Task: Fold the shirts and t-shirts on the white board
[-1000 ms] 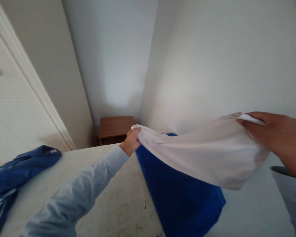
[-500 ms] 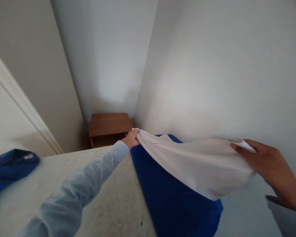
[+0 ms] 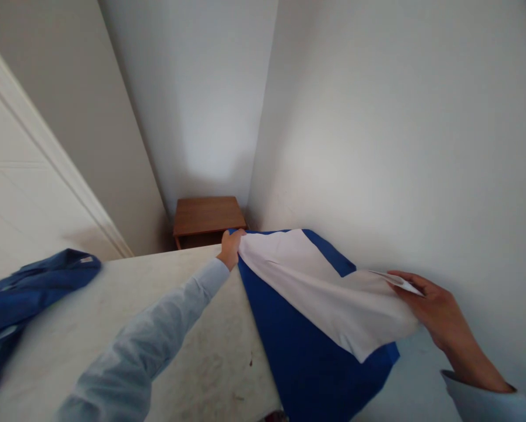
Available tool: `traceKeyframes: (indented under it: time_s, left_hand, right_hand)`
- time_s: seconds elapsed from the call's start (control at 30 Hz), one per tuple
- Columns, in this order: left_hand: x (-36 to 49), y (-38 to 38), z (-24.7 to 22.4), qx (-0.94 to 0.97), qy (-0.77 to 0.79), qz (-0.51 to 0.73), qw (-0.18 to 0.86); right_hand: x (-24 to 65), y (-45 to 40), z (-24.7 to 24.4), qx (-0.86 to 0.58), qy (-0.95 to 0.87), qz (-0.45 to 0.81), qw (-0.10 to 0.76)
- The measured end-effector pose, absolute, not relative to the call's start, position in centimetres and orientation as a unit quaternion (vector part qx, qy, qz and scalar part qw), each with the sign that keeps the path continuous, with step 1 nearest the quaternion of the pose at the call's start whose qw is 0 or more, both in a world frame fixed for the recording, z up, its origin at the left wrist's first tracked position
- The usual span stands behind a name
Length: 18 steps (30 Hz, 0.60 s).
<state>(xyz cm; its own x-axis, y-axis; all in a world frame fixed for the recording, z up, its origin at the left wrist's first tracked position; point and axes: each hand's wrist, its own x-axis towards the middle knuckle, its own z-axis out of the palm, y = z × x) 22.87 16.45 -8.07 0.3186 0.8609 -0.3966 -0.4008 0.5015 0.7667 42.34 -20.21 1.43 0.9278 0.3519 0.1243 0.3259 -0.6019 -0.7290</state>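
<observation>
A piece of white cloth (image 3: 328, 287) stretches between my two hands over a blue cloth (image 3: 296, 351) that lies along the wall side of the bed-like surface. My left hand (image 3: 231, 247) pinches the white cloth's far corner, close to the blue cloth's far edge. At the right, my right hand (image 3: 427, 305) grips the other end, with a folded white edge showing between thumb and fingers. The white cloth's near part hangs above the blue one, its far part resting flatter on it.
The pale, stained surface (image 3: 193, 340) spreads below. Dark blue clothing (image 3: 38, 287) with a small tag lies at the left. A brown wooden side table (image 3: 208, 214) stands in the corner. A plain wall (image 3: 377, 146) rises at the right, a white door (image 3: 21, 193) at the left.
My right hand has come down and inward with the white cloth, which now lies lower and flatter over the blue. My left hand stays at the far corner. The view has shifted left.
</observation>
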Motion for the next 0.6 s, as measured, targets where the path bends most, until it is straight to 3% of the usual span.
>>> traceKeyframes:
  time_s: [0.2, 0.27, 0.43, 0.6]
  left_hand:
    - [18.4, 7.6, -6.9, 0.295, 0.417, 0.526, 0.680]
    - [17.3, 2.9, -7.3, 0.285, 0.390, 0.464, 0.742]
    - [17.4, -7.2, -8.6, 0.153, 0.407, 0.170, 0.884]
    - [20.9, -10.0, -8.0, 0.191, 0.425, 0.122, 0.876]
  right_hand:
    - [42.6, -20.7, -0.4, -0.870, -0.168, 0.035, 0.463]
    - [42.9, -20.7, -1.1, -0.856, -0.168, 0.047, 0.487]
    - [43.6, -20.8, -2.5, -0.809, -0.153, 0.090, 0.560]
    - [44.1, -20.7, -2.9, -0.771, -0.140, 0.121, 0.609]
